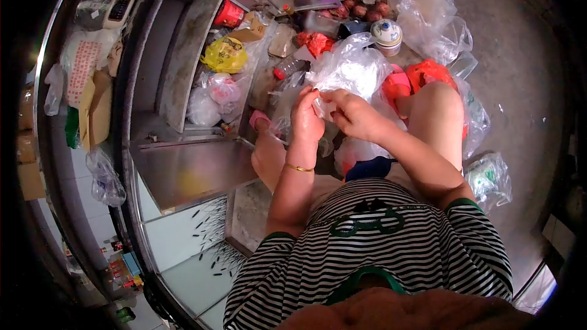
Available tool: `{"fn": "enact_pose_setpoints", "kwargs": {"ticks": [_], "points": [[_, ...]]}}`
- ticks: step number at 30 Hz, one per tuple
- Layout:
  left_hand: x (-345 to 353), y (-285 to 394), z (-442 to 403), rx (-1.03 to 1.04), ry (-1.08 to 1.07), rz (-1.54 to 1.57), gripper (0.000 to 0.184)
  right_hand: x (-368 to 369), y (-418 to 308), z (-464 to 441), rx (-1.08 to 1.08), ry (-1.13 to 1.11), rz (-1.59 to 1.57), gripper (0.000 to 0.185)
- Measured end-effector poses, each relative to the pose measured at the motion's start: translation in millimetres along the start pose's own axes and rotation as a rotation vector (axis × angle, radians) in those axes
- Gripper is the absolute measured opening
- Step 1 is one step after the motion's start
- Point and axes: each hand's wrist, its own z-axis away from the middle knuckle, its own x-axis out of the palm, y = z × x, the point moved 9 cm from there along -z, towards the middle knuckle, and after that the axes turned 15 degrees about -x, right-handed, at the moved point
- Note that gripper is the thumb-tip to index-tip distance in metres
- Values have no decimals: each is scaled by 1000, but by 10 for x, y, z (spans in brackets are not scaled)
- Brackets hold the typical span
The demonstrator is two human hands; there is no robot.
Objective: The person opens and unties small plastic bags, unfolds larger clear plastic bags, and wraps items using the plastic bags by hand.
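Note:
A crumpled clear plastic bag (353, 64) hangs in front of my knees, its edge gathered between both hands. My left hand (307, 116), below a gold bangle on the wrist, pinches that edge with the fingers pointing up. Close beside it, my right hand (356, 115) has thumb and index finger closed on the same bag. What the bag contains, if anything, I cannot make out. Just past it stand a white patterned jar (386, 33) and a red plastic bag (317, 43). A bottle with a red cap (290, 68) lies to the left.
An open cabinet on the left holds a yellow bag (224, 55), a red container (229, 13) and other bags. Its lower door (195, 168) juts out near my left leg. Several onions (361, 11) and more clear bags (431, 21) lie on the floor ahead.

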Motion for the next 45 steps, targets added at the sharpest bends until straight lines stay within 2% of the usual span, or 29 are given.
{"fn": "enact_pose_setpoints", "kwargs": {"ticks": [2,6,11,14,15,20,23,26,33,36,37,39,42,45], "points": [[-92,12,-10,17,116,20,23,-103,-33,-15,27,28,-15,35],[65,115,95,84,113,-65,25,-470,-168,-107,-37,123,97,27],[81,-12,20,3,89,-198,25,-722,-303,-209,-154,109,617,37],[131,-20,45,13,96,-301,23,-495,81,-76,-93,-76,521,43],[144,-10,42,24,101,-384,22,-440,176,-61,5,-186,502,40],[246,138,40,107,102,-851,18,-466,508,-4,121,-84,60,27],[280,150,40,72,27,-872,18,-470,582,21,290,-104,-224,25],[280,139,44,30,-15,-898,19,-387,710,99,378,-127,-374,22],[259,77,76,-132,-47,-839,20,-330,422,-4,162,-158,-241,41],[341,74,100,-108,-87,-921,20,-230,385,10,121,-183,-221,34],[355,86,91,-73,-96,-968,20,-256,382,-7,114,-151,-182,24],[406,117,75,-2,-114,-1062,21,-257,469,20,161,-126,-268,21],[554,70,158,-30,-221,-1079,29,-248,651,75,314,-4,-523,17],[577,64,147,29,-140,-1220,32,-263,741,113,381,100,-663,15]]}}
